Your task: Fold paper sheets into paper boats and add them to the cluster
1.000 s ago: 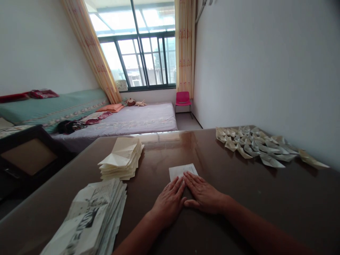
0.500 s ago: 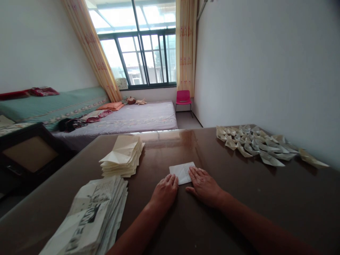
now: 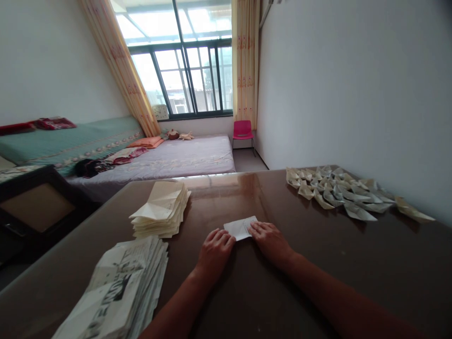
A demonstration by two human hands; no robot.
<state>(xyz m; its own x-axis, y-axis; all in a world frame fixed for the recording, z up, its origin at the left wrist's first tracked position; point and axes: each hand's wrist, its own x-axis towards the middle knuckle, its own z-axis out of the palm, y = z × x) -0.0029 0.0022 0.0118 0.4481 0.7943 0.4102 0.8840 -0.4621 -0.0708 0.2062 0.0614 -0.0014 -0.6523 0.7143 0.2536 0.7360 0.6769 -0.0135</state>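
A small folded sheet of paper (image 3: 240,228), white with some print on it, lies between my hands on the brown table (image 3: 247,292). My left hand (image 3: 216,247) grips its near left corner, fingers bent together and the thumb tucked out of sight. At the paper's right edge, my right hand (image 3: 270,242) has its fingers over the top, closed on the sheet, with the thumb hidden underneath. The paper's near edge looks slightly raised off the tabletop.
On the left stand a stack of cream paper sheets (image 3: 164,207) and a nearer stack of folded newspaper sheets (image 3: 116,287). Many folded paper boats (image 3: 339,188) sit at the far right by the wall. Beyond the table are a bed (image 3: 197,155) and a pink chair (image 3: 242,131).
My right hand's thumb, which was spread apart on the table, has come in under the paper. Both hands have gone from lying on the sheet to gripping its near edge.
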